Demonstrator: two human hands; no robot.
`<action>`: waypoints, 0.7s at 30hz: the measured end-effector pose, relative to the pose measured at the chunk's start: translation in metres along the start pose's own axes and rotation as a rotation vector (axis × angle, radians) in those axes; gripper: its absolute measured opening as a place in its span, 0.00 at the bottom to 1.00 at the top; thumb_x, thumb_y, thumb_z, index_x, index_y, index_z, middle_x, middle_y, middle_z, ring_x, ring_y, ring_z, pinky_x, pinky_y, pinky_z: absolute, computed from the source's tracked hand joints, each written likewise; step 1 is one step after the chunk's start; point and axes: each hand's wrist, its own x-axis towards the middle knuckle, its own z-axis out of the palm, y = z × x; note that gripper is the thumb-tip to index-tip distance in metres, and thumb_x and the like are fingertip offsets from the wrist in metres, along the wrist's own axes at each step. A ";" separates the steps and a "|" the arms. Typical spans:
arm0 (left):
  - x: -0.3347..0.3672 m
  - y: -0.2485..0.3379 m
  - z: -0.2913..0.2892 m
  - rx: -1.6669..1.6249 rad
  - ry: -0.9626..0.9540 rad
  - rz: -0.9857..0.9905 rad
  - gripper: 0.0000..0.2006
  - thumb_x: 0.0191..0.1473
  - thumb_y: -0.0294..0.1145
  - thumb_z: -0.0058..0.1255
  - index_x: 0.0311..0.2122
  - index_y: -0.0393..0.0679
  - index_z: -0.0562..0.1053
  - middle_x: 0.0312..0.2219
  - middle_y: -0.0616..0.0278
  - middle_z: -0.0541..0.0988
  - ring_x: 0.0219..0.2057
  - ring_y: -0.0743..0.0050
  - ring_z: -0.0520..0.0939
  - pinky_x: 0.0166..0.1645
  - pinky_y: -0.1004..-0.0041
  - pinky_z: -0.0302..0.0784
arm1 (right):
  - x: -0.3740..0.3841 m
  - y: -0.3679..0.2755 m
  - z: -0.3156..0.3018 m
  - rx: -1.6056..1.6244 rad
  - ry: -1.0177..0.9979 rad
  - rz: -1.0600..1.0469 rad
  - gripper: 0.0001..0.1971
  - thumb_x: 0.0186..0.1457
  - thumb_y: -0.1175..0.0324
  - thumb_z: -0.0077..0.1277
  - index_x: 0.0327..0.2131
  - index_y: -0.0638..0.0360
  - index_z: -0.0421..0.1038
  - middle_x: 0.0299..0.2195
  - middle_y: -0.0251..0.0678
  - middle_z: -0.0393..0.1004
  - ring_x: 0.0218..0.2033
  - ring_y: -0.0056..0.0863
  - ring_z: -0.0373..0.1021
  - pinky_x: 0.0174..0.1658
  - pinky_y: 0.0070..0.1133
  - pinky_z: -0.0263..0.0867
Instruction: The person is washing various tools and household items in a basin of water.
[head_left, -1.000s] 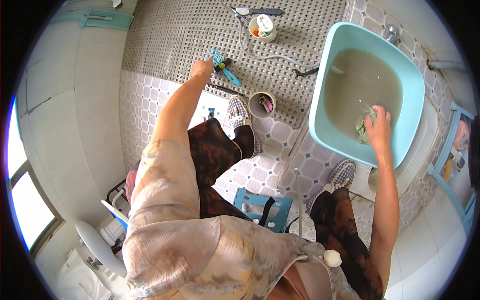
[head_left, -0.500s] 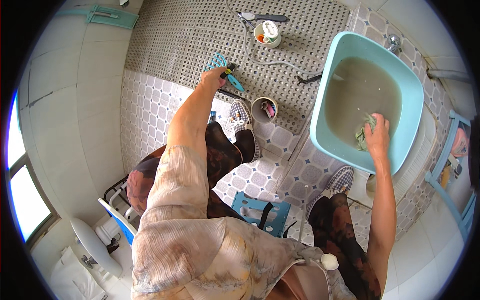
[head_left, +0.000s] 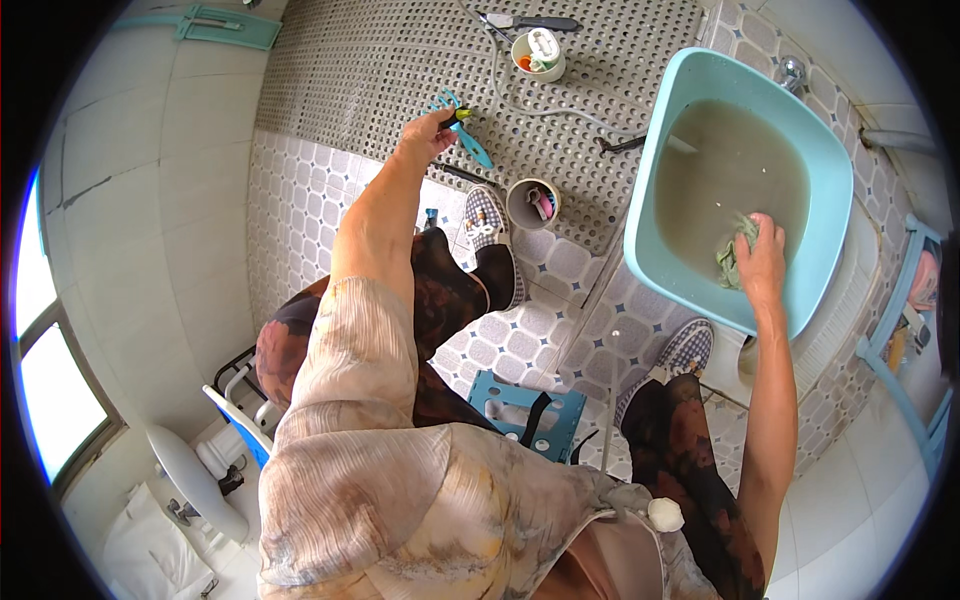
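My left hand (head_left: 430, 135) reaches out over the perforated grey mat, its fingers closed on a small black tool with a yellow-green end (head_left: 458, 117); its exact kind is unclear. Beside and partly behind that hand lies a teal hand rake (head_left: 474, 150), its curved tines partly covered. On the right, my right hand (head_left: 763, 262) grips a wet, crumpled green cloth (head_left: 729, 262) at the near side of a light-blue basin (head_left: 650, 262). Murky grey-brown water (head_left: 725, 165) stands in the basin.
A white cup (head_left: 533, 204) holding small items stands near my left shoe. Farther off are another filled white tub (head_left: 540, 62), a dark-handled trowel (head_left: 540, 22) and a grey hose (head_left: 545, 124). A blue folding stool (head_left: 560, 415) is beneath me; a faucet (head_left: 791, 72) adjoins the basin.
The black tool in my left hand has turned, with its yellow-green end now pointing right. My right hand stays on the cloth in the basin. The whole view has shifted slightly.
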 end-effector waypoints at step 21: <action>-0.093 0.042 0.060 0.628 -0.827 -0.062 0.10 0.55 0.38 0.58 0.35 0.45 0.74 0.27 0.71 0.77 0.24 0.85 0.75 0.31 0.82 0.77 | 0.000 0.001 0.004 0.005 0.023 -0.033 0.19 0.55 0.67 0.51 0.51 0.55 0.64 0.47 0.51 0.66 0.45 0.52 0.67 0.48 0.37 0.65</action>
